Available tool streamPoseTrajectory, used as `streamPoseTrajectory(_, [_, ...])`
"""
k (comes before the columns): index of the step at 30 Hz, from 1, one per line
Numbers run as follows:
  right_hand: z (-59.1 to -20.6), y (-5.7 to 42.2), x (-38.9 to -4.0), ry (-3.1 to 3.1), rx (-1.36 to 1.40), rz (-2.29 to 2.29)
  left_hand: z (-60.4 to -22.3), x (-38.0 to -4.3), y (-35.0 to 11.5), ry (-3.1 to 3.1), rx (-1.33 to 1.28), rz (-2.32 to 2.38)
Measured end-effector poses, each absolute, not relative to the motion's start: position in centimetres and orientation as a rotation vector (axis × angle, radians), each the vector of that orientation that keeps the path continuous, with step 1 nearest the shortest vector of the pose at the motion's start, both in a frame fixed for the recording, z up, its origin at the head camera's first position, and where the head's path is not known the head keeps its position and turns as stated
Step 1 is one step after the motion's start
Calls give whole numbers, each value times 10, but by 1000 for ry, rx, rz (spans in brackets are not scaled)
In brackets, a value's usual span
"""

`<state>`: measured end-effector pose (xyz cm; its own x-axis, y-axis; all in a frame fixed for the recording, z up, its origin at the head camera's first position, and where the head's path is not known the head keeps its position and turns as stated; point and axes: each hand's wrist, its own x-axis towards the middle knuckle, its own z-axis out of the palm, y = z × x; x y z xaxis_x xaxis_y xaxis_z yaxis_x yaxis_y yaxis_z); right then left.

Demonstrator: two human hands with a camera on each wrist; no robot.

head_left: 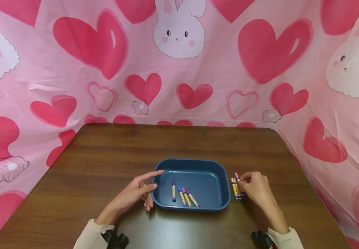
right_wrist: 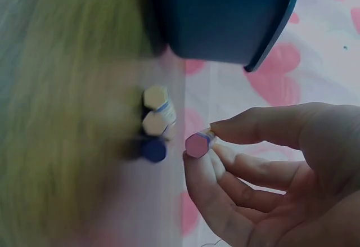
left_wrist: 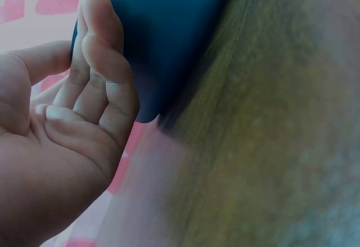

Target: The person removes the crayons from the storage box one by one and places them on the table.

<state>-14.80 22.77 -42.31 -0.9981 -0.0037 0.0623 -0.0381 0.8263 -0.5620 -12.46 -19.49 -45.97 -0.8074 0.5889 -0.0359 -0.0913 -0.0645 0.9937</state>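
A dark blue rectangular tray sits on the table, with several crayons inside, among them a purple one and a blue one. At its left rim is my left hand, index finger stretched over the edge, thumb tip by the rim and the other fingers loosely bent. To the right of the tray, my right hand pinches a pink crayon between thumb and fingertips. Beside it lie a few more crayons; the right wrist view shows two pale ends and a dark blue end.
The brown wooden table extends beyond the tray on all sides. Behind and beside it hangs a pink cloth with hearts and rabbits. Dark wrist cameras are strapped over pale sleeves.
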Motion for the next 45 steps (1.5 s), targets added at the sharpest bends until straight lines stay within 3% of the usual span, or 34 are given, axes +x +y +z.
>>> streamPoseTrajectory(45, [-433,240,-150,-3082,-91,899,-459,-123,-196,1754,549,1926])
